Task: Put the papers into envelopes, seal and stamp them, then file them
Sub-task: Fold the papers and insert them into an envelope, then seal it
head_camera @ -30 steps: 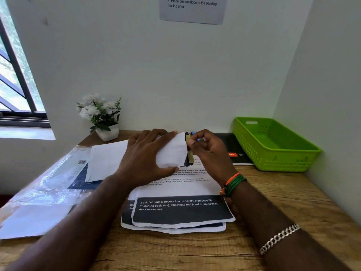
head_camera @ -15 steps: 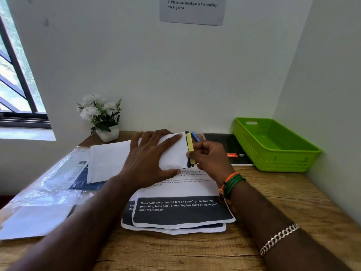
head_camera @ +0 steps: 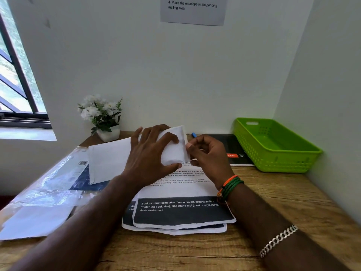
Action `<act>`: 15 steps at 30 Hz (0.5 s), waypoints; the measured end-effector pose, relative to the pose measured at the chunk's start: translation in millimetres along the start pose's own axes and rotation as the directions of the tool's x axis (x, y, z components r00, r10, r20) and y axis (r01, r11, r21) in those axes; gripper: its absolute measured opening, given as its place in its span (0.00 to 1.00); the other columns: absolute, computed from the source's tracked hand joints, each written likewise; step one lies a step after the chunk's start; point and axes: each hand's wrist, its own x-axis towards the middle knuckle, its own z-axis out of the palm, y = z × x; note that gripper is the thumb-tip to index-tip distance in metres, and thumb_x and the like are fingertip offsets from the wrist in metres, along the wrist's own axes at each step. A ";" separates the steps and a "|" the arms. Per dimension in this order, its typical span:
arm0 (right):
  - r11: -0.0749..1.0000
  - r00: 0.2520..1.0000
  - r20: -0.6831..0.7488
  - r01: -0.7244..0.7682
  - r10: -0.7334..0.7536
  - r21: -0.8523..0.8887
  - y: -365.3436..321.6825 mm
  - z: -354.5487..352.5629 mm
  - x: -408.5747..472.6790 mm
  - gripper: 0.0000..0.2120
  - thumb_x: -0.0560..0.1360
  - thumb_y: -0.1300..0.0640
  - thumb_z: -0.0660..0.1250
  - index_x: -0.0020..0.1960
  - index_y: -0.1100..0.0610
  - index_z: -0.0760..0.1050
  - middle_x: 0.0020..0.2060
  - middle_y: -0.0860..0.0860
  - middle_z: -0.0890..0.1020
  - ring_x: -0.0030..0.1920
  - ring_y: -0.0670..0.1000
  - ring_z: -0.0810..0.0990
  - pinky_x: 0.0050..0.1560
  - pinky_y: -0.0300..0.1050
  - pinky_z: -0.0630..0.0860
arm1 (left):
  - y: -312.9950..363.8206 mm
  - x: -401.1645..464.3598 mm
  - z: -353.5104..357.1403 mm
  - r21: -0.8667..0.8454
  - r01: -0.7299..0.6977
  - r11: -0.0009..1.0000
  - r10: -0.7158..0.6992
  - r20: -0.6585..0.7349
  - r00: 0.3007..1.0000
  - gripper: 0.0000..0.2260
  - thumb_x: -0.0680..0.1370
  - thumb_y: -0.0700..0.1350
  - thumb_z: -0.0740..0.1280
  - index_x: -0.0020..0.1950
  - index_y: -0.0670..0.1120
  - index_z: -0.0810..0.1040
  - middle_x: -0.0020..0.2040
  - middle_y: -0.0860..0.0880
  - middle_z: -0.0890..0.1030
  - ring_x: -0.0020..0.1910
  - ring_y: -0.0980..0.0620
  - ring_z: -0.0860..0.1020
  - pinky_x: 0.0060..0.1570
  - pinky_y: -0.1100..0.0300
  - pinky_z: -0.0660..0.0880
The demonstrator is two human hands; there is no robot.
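A long white envelope (head_camera: pixel 109 161) lies across the back of the desk, its right end raised off the papers. My left hand (head_camera: pixel 152 155) is spread over that end, with the thumb hooked under the lower edge. My right hand (head_camera: pixel 209 157) pinches the envelope's right edge, where the flap (head_camera: pixel 180 141) is folded over and shows white. Under both hands sits a stack of printed papers (head_camera: pixel 181 212) with dark bands of text.
A green plastic basket (head_camera: pixel 281 161) stands at the back right against the wall. A black notebook (head_camera: pixel 236 151) and a blue pen (head_camera: pixel 193 134) lie behind my right hand. A potted white flower (head_camera: pixel 103 118) is back left. A clear plastic packet (head_camera: pixel 48 182) covers the left side.
The yellow strip at the envelope's right end is no longer visible; the flap has been folded over it. My right fingers moved onto the folded edge. The left hand stayed on the envelope.
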 end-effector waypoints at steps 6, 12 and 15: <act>0.947 0.969 0.096 -0.242 0.227 0.210 -7.3 -3.1 -2.2 0.10 0.75 0.62 0.73 0.55 0.56 0.79 0.42 0.50 0.86 0.40 0.48 0.83 0.38 0.44 0.78 | 7.6 5.0 -5.4 -0.067 -0.053 0.996 0.045 -0.112 0.993 0.29 0.69 0.67 0.75 0.65 0.55 0.78 0.72 0.48 0.71 0.70 0.45 0.69 0.73 0.41 0.61; 0.920 0.977 0.098 -0.214 0.192 0.328 -16.6 -9.4 -0.9 0.06 0.74 0.62 0.74 0.48 0.58 0.78 0.38 0.52 0.82 0.36 0.48 0.78 0.36 0.43 0.76 | 12.5 6.8 -10.5 -0.159 -0.088 0.983 0.062 -0.157 0.986 0.31 0.70 0.68 0.74 0.68 0.54 0.77 0.76 0.48 0.68 0.74 0.47 0.66 0.73 0.41 0.61; 0.885 0.989 -0.067 -0.090 0.135 0.458 -25.0 -14.4 2.3 0.09 0.73 0.64 0.74 0.41 0.55 0.74 0.34 0.53 0.76 0.29 0.48 0.72 0.29 0.41 0.72 | 17.2 7.1 -16.5 -0.233 -0.082 0.969 0.028 -0.224 0.974 0.30 0.71 0.66 0.75 0.68 0.52 0.78 0.80 0.48 0.63 0.78 0.48 0.62 0.75 0.51 0.59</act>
